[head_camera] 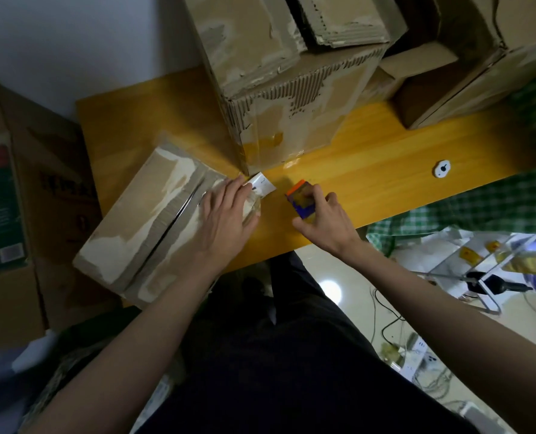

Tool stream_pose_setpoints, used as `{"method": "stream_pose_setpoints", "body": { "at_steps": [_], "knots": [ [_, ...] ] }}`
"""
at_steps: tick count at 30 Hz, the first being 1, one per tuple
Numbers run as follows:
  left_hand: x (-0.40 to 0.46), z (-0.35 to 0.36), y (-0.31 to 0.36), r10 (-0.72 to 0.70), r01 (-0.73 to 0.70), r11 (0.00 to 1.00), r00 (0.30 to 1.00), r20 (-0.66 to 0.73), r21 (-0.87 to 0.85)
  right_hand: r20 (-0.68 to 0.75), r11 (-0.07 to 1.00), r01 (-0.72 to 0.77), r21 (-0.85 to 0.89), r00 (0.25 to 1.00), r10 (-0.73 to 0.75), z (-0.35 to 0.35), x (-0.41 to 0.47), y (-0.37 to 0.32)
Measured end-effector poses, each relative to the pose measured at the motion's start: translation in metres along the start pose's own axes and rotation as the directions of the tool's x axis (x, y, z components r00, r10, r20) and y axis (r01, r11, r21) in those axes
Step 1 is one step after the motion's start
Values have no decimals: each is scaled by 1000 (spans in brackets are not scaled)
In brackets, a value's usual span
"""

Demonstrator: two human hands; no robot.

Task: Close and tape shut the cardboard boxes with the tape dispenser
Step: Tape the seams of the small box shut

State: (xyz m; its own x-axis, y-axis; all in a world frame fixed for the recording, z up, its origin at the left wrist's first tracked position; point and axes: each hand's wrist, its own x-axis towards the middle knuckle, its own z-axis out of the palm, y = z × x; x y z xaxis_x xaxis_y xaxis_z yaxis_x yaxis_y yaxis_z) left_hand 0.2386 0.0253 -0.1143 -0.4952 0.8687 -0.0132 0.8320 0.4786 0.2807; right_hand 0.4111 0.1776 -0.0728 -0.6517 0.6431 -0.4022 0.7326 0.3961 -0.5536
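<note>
On the yellow table (385,136), a flat cardboard box (154,220) lies with its flaps closed and centre seam untaped. The left hand (226,214) presses its near end with straight fingers. The right hand (326,220) grips an orange-and-blue tape dispenser (301,198) just beside the box. Good practice: keep the flaps pressed flush, anchor tape over the end, draw along the seam. Not discernible: the tape's free end, whether tape bridges dispenser and box, and the box's far side.
</note>
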Motion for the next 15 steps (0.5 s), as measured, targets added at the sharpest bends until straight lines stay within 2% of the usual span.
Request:
{"method": "stream_pose_setpoints", "body": {
  "at_steps": [5, 9, 15],
  "knots": [
    [11, -3, 10, -47, 51, 997, 997, -69, 64, -109, 988, -63, -144, 993, 48, 25, 15, 7],
    [8, 1, 11, -35, 44, 997, 990, -138, 62, -47, 975, -101, -199, 994, 94, 52, 31, 10],
    [3, 5, 5, -5, 2, 1000, 981, -195, -14, 40, 980, -26, -197, 999, 34, 83, 50, 13]
  ]
}}
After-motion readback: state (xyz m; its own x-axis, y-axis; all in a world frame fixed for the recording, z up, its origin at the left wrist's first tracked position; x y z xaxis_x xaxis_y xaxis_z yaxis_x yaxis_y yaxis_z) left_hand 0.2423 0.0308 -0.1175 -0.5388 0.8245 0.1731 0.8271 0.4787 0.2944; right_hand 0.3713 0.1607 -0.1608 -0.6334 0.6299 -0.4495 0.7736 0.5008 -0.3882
